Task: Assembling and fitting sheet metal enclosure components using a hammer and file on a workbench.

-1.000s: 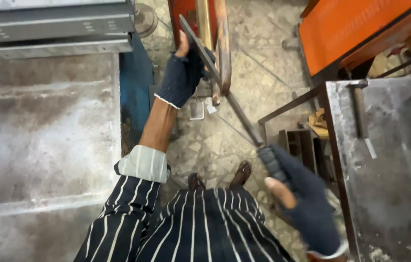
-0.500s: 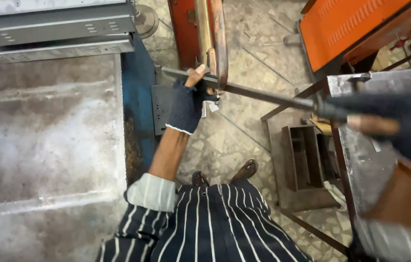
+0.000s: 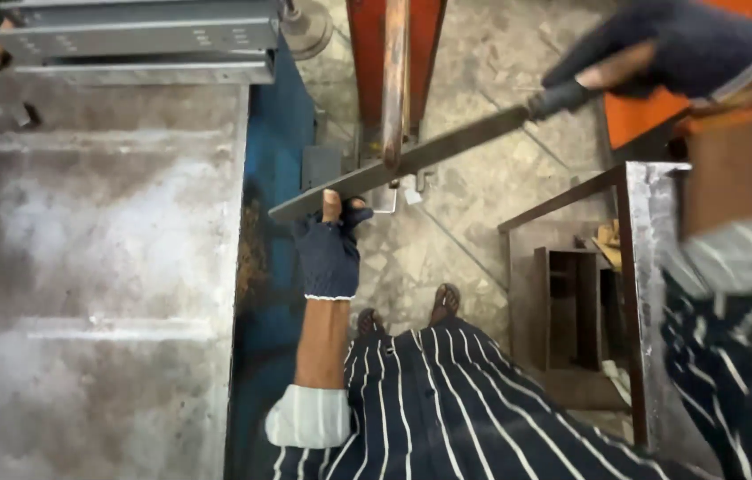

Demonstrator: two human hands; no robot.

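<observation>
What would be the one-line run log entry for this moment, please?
left hand: gloved, gripping near end of flat metal bar | right hand: gloved, holding far end raised | bar: tilted, beside orange machine

My right hand (image 3: 660,53) is smeared by blur, so I cannot make out how its fingers wrap the bar (image 3: 411,160). The orange post (image 3: 385,62) covers the middle of the bar, and my left hand (image 3: 330,249) hides part of its near end

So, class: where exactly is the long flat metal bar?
In the head view, the flat metal bar runs diagonally from the left hand to the right hand.
</observation>
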